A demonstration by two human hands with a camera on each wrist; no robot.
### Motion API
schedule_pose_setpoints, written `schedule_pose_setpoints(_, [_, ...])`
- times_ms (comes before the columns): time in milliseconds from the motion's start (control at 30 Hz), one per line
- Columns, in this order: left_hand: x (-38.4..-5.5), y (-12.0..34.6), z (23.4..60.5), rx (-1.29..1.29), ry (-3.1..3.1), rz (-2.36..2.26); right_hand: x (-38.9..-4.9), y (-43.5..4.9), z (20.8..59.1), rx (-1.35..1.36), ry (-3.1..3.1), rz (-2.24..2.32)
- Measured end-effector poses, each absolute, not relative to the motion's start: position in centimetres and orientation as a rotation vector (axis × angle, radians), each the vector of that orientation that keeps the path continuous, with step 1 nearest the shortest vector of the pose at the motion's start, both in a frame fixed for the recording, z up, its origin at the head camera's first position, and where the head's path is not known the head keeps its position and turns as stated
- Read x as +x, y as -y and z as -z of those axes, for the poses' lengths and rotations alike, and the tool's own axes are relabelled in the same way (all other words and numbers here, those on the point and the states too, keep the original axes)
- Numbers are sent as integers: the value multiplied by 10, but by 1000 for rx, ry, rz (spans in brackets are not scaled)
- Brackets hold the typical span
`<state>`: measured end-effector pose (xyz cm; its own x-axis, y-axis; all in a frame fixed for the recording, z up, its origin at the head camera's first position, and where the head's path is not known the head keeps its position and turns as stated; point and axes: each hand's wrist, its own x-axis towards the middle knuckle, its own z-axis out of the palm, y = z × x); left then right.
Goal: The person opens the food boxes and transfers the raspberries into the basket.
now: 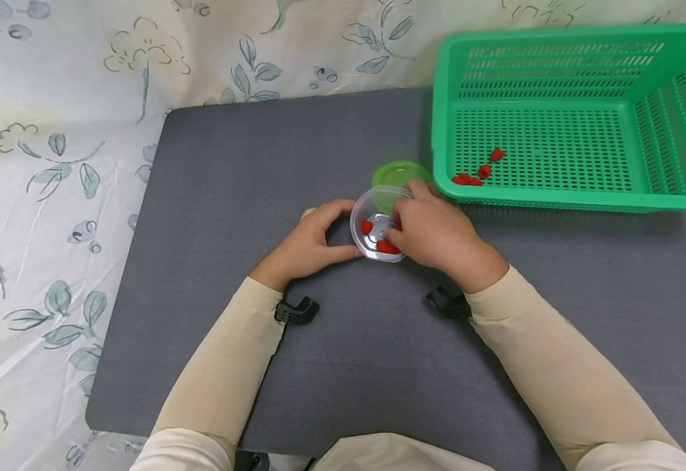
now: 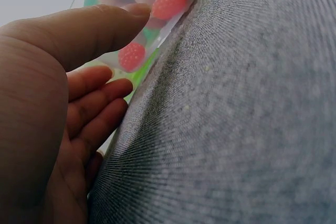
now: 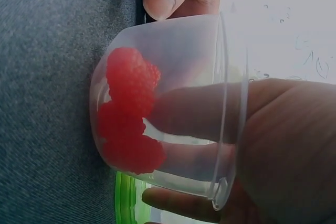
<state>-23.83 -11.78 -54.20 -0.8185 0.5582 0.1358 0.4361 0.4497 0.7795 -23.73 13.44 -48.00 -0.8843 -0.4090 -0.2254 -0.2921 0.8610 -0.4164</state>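
A clear plastic cup (image 1: 378, 255) stands on the grey table with several raspberries (image 1: 387, 246) inside. My left hand (image 1: 315, 243) holds its left side, thumb in front and fingers behind; the left wrist view shows the thumb (image 2: 100, 32) against the wall. From the right, my right hand (image 1: 437, 229) reaches into the cup with thumb and a finger, pinching a raspberry among the others. In the right wrist view, red raspberries (image 3: 128, 82) bunch at the cup's bottom by these fingertips. Just behind the cup lies a green lid (image 1: 400, 171), partly covered by the right hand.
A large green basket (image 1: 555, 200) stands at the back right, close to the right hand. Several raspberries (image 1: 484, 171) lie in its near left corner. A patterned cloth (image 1: 113, 78) hangs behind the grey table (image 1: 249, 170) and runs down its left side.
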Motion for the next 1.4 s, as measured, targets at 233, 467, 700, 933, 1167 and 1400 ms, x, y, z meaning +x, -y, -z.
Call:
schedule_pose_setpoints(233, [-238,118,541,880,-2563,-1294,-235,-133,479,-544,-2794,478])
schedule_pose_setpoints(467, [-238,117,540,883,-2562,-1296,-235,-133,480,-530,-2780,492])
schedule_pose_setpoints(700, [-238,117,540,881,-2567,-1292,-233,-132,481,-535,-2823,465])
schedule_pose_setpoints(933, [-238,117,541,883,-2570,-1289,-232,-131,482,-543,-2850,444])
schedule_pose_setpoints(1167, [-238,117,541,882,-2567,-1293,-236,-131,483,-571,-2789,517])
schedule_pose_setpoints(1400, [-238,117,541,882,-2557,-1303,-235,-131,483,-572,-2810,494])
